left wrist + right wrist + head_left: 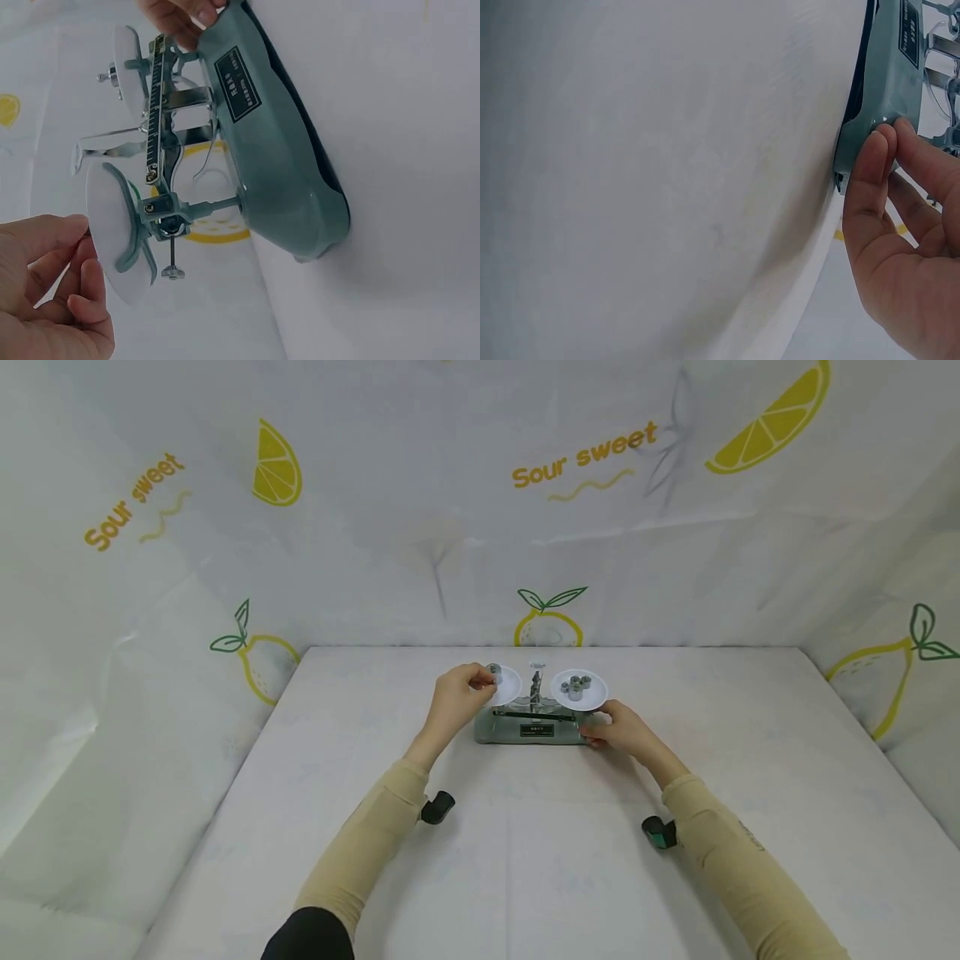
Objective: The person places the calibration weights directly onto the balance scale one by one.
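A green balance scale (536, 732) with two white pans stands on the white table. My left hand (462, 692) is at the rim of the left pan (508, 690). Thumb and forefinger pinch a small dark piece there, mostly hidden by the fingertips (75, 225). Small metal weights (495, 669) sit on that pan, partly behind the hand. On the right pan (601, 691) stand several small metal weights (575, 687). My right hand (626, 732) holds the right end of the scale's base (891, 90), its fingertips together against the green metal below the pan.
The table (510, 843) reaches back to a white, lemon-printed cloth (420, 527). Black wrist devices (438, 807) hang below both sleeves. A ruled beam (155, 112) and a thin central pointer part lie between the pans.
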`<action>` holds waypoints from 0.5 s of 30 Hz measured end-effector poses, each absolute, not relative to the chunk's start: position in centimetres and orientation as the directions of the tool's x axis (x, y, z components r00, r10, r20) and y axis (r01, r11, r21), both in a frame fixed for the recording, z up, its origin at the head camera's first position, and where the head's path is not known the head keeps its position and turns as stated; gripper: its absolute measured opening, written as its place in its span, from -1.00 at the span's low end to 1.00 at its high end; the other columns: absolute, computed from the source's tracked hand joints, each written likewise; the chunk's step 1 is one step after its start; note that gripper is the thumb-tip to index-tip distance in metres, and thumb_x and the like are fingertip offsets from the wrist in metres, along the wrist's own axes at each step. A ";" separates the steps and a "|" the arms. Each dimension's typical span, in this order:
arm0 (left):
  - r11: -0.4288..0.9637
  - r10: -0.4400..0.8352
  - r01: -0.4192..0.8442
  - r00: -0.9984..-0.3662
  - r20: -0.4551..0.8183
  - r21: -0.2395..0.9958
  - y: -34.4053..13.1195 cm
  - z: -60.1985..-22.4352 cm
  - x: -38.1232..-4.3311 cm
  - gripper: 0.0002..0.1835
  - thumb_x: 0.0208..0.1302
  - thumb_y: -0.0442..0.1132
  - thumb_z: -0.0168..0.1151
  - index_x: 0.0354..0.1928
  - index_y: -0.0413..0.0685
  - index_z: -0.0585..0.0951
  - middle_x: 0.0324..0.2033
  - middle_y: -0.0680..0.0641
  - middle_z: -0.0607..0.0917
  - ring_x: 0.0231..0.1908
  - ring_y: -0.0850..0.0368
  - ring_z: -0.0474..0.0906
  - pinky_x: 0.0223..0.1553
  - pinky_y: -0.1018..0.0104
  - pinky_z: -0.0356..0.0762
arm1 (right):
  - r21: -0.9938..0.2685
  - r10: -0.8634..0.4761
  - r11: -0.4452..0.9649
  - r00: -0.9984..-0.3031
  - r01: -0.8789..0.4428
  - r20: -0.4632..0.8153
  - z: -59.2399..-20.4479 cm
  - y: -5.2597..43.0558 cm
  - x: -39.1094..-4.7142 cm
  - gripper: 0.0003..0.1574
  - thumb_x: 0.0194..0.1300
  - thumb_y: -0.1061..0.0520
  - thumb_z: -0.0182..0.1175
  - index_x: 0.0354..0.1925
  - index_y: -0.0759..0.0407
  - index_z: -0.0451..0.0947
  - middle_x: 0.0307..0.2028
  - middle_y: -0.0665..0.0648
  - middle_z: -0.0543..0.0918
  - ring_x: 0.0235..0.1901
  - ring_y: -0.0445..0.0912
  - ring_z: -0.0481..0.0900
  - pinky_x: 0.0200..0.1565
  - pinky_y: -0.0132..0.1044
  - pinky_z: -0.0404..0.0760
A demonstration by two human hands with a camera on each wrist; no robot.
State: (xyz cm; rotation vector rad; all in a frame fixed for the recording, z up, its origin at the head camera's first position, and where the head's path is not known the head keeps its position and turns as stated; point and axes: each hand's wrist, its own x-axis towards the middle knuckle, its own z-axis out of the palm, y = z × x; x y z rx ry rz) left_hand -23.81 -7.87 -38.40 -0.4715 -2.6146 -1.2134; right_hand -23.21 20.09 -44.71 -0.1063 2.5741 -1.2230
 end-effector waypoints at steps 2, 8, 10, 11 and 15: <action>0.621 0.190 0.360 -0.931 0.311 0.696 -7.9 -38.4 -24.0 -0.91 0.11 -0.32 0.29 -0.31 -0.14 0.68 -0.34 -0.10 0.72 -0.32 0.06 0.58 -0.27 0.33 0.53 | -0.769 -0.194 0.637 -0.955 0.051 -0.224 -44.7 20.1 -23.2 -0.29 0.24 0.09 0.19 0.24 0.43 0.23 0.18 0.45 0.34 -0.32 -0.13 0.58 0.04 -0.05 0.48; 0.663 0.196 0.354 -0.932 0.304 0.659 -7.8 -38.2 -24.6 -0.91 0.03 -0.31 0.34 -0.39 -0.15 0.71 -0.48 -0.10 0.59 -0.42 0.09 0.41 -0.36 0.41 0.27 | -0.769 -0.188 0.638 -0.957 0.053 -0.222 -44.8 20.2 -23.3 -0.30 0.24 0.10 0.19 0.24 0.40 0.24 0.20 0.44 0.34 -0.32 -0.14 0.58 0.04 -0.07 0.49; 0.669 0.193 0.344 -0.936 0.293 0.659 -7.8 -38.2 -24.8 -0.91 0.01 -0.32 0.34 -0.39 -0.16 0.72 -0.53 -0.07 0.52 -0.43 0.11 0.35 -0.37 0.42 0.20 | -0.770 -0.189 0.636 -0.956 0.053 -0.223 -44.8 20.2 -23.2 -0.30 0.25 0.10 0.18 0.24 0.40 0.23 0.20 0.44 0.34 -0.31 -0.13 0.58 0.05 -0.05 0.50; 0.672 0.190 0.338 -0.939 0.288 0.658 -7.8 -38.2 -24.9 -0.90 -0.01 -0.32 0.34 -0.40 -0.16 0.72 -0.55 -0.06 0.50 -0.44 0.12 0.33 -0.37 0.43 0.18 | -0.769 -0.189 0.637 -0.957 0.053 -0.222 -44.8 20.2 -23.2 -0.30 0.25 0.10 0.18 0.24 0.40 0.23 0.19 0.44 0.35 -0.30 -0.12 0.58 0.05 -0.04 0.49; 0.689 0.183 0.314 -0.947 0.263 0.653 -7.8 -38.4 -25.1 -0.90 -0.01 -0.35 0.33 -0.40 -0.17 0.73 -0.58 -0.03 0.47 -0.44 0.13 0.30 -0.37 0.43 0.15 | -0.769 -0.189 0.637 -0.957 0.052 -0.222 -44.8 20.2 -23.3 -0.29 0.24 0.10 0.18 0.25 0.40 0.23 0.19 0.44 0.35 -0.27 -0.07 0.58 0.10 0.02 0.45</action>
